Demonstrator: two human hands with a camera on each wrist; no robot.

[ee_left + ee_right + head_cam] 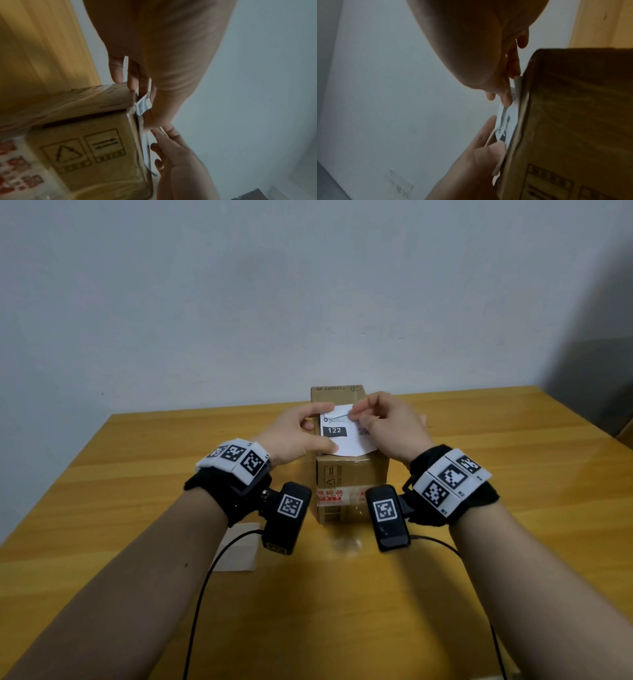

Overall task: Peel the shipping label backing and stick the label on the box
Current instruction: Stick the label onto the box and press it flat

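A brown cardboard box (352,477) stands upright in the middle of the wooden table (137,474). A white shipping label (346,440) marked "122" lies over the box's top, its near corner hanging past the front edge. My left hand (322,426) holds the label's left edge between thumb and forefinger. My right hand (354,415) pinches the label's far edge. In the left wrist view the label (143,105) stands a little off the box (85,135). The right wrist view shows the label (506,121) against the box (573,121). Whether it sticks I cannot tell.
A pale sheet of paper (236,553) lies on the table under my left wrist. Black cables (198,611) trail from both wrist cameras toward me. A plain wall (308,285) rises behind the table, and a dark object (599,378) stands at the far right.
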